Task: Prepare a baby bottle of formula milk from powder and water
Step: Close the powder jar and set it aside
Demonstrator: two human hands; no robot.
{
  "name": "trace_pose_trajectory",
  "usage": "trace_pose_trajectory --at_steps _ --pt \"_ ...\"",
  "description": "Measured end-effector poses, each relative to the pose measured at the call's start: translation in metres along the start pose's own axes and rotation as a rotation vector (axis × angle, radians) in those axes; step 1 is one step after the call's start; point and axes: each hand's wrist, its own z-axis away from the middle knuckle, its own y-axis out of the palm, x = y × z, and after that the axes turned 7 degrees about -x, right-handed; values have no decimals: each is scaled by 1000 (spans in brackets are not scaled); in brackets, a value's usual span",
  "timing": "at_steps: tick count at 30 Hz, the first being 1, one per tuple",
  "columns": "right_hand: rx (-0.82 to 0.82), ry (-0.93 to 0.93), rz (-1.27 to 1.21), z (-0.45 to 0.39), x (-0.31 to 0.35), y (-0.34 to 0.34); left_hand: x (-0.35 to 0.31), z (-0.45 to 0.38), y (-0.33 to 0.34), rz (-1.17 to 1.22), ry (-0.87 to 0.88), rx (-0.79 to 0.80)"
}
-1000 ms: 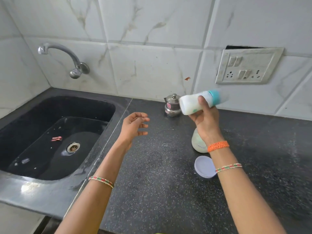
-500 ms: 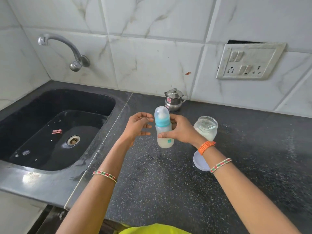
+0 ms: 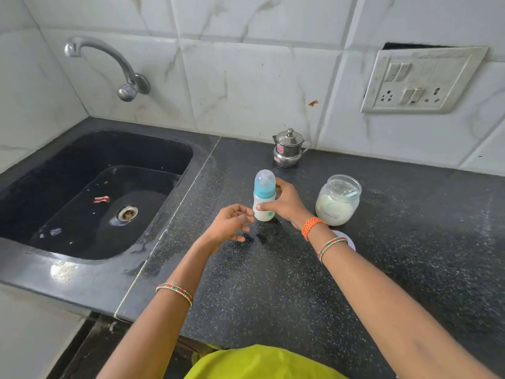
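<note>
A baby bottle [image 3: 264, 192] with a blue collar, a clear cap and white milk in its lower part stands upright on the black counter [image 3: 273, 283]. My right hand [image 3: 284, 205] is wrapped around its lower body. My left hand [image 3: 229, 225] hovers just left of the bottle's base, fingers curled and apart, holding nothing. An open glass jar [image 3: 337, 199] of white powder, with a scoop inside, sits to the right of the bottle. Its white lid [image 3: 348, 239] lies on the counter, partly hidden behind my right wrist.
A small steel pot with a lid [image 3: 288, 149] stands by the tiled wall behind the bottle. A black sink [image 3: 95, 195] with a tap [image 3: 109, 64] above it fills the left side. A socket panel [image 3: 420, 80] is on the wall at the right.
My right hand brought the bottle from a tilted, raised position down to upright on the counter. My left hand moved in close beside its base.
</note>
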Motion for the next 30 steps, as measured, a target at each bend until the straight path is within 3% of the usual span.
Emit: trace_pose_trajectory --at_steps 7,12,15,18,21,26,30 --pt "47 12 101 14 5 -4 3 1 6 -16 18 2" --pt "-256 72 418 71 -16 -75 -2 4 24 -18 2 101" --pt "-219 238 724 106 -37 -112 -11 2 43 -58 22 180" --pt "-212 280 828 122 -49 -110 -21 -2 67 -129 75 236" --pt "-205 255 914 125 -56 -101 -28 -7 89 -188 178 249" --pt "-272 252 809 106 -48 -141 -31 -23 115 -255 349 121" --pt "-273 67 1056 76 -21 -173 -34 -40 142 -292 363 102"
